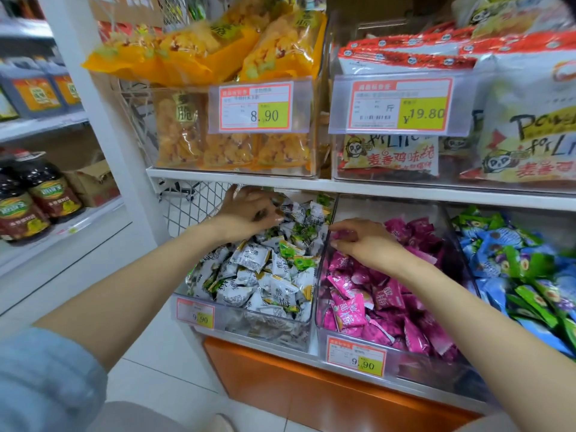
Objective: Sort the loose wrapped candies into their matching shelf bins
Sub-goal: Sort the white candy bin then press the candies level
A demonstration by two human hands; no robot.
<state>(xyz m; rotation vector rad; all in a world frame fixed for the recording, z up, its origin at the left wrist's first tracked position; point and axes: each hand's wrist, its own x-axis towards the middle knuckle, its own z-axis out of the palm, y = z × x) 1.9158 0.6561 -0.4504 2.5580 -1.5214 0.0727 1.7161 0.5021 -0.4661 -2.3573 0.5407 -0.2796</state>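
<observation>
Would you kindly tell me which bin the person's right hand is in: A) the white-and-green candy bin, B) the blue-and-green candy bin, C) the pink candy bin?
C: the right hand sits in the pink candy bin, fingers curled on a pink candy.

Price tag point(255, 107) 8.90, tag point(402, 104) ¥19.80 (lower tags point(195, 314) 9.90)

Site: retail shop, snack aisle.
Price tags point(255, 107) on clear bins point(265, 333) above and below the white shelf board point(280, 181); bagged snacks point(280, 48) above, bottles point(53, 194) to its left.
</observation>
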